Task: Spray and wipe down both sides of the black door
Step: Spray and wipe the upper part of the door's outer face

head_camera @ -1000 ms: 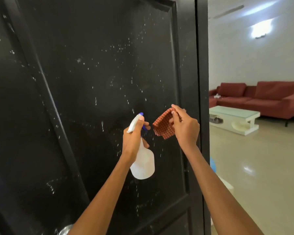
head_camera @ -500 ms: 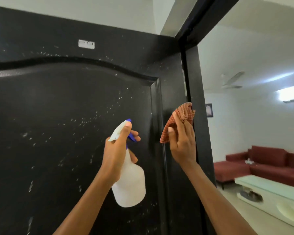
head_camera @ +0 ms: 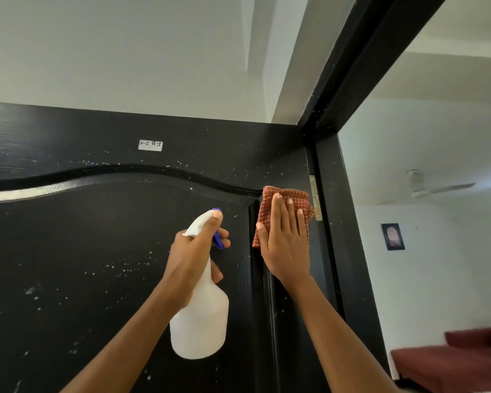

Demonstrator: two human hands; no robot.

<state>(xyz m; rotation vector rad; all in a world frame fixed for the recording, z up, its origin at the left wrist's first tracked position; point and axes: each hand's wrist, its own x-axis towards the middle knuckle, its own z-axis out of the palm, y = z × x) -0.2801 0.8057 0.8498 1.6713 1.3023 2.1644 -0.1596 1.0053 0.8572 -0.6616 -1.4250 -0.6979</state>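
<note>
Here the right hand [head_camera: 285, 239] is pressing the checked cloth [head_camera: 284, 199] flat-fingered against the black door [head_camera: 97, 251] right of centre, wiping droplets, while the left hand [head_camera: 193, 256] is gripping the spray bottle [head_camera: 200, 321], finger at the trigger for spraying.

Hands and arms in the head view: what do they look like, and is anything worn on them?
Both forearms are bare as far as the frame shows, with no sleeves in view. The left hand and the right hand wear no gloves, and no rings, watch or bracelets are visible. The fingernails that show are short and unpainted. No markings are visible on either arm.
</note>
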